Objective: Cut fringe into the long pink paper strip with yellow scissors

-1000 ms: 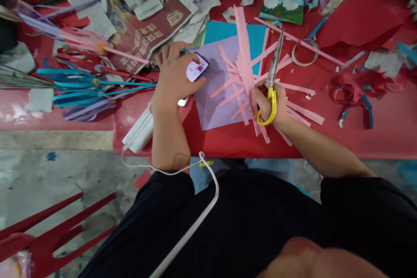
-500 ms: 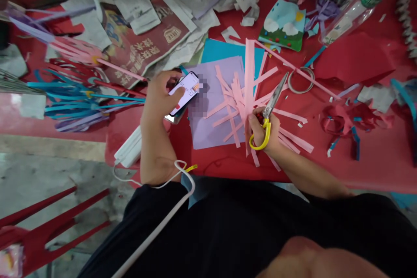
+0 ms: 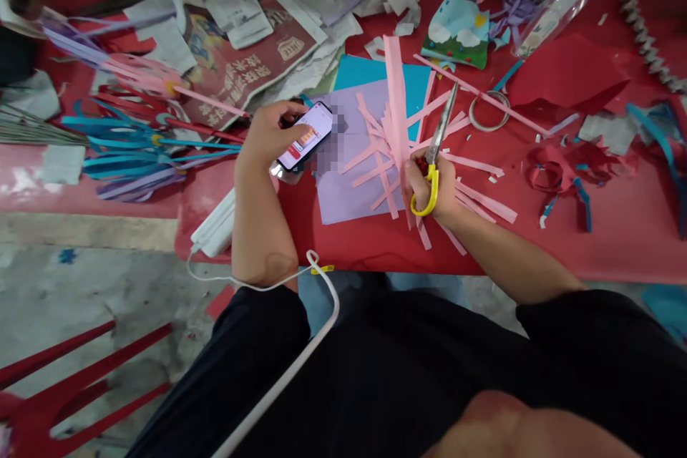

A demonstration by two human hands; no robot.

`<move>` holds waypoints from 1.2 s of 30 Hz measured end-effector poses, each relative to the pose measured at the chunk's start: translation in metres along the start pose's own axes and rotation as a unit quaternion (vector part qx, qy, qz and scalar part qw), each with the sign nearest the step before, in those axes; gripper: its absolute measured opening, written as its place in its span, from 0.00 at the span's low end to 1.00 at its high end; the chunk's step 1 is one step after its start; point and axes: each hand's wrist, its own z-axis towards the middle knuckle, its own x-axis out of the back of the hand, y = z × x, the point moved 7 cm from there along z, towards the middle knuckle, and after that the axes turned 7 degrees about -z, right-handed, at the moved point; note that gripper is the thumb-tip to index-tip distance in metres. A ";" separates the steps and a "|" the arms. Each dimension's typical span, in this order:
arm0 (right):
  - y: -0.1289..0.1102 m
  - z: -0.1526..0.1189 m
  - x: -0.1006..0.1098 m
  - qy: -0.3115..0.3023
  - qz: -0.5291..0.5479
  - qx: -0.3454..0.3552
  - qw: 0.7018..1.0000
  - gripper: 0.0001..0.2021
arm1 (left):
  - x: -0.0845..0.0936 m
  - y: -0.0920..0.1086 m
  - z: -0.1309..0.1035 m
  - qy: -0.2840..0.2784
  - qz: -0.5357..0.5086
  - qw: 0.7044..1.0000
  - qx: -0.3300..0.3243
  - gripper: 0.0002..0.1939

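My left hand is wrapped round a smartphone, with the thumb over its lit screen. Part of the phone's right side is blurred out. In my right hand are yellow-handled scissors, their blades closed and pointing up and away from me. The same hand pinches a wide pink paper strip, which stands out beyond the fingers. Several narrower pink paper strips lie crossed under and around this hand. Below them are a purple paper sheet and a blue sheet.
Newspapers and paper scraps cover the back of the red table. Blue and pink paper-strip bundles lie left, by a white power strip. Right are a tape roll, a plastic bottle and red scraps.
The phone's screen now shows different content, and my left thumb has shifted slightly on it. The wide pink strip leans more to the left. My right hand still grips the scissors.
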 end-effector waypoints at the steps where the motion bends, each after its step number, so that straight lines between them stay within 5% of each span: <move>1: -0.002 0.002 0.001 0.004 -0.006 0.008 1.000 0.20 | -0.001 0.000 0.000 0.002 0.002 1.000 0.000 0.18; 20: -0.008 0.010 0.009 0.022 -0.054 0.016 0.998 0.20 | 0.005 -0.009 0.003 0.014 -0.055 0.998 -0.013 0.21; 26: -0.004 0.012 0.012 0.030 -0.070 0.014 0.997 0.19 | 0.007 -0.012 0.005 -0.007 -0.037 0.999 -0.001 0.33; 36: -0.005 0.010 0.009 0.011 -0.076 0.020 0.997 0.15 | 0.000 0.012 -0.005 0.022 -0.003 1.000 -0.013 0.22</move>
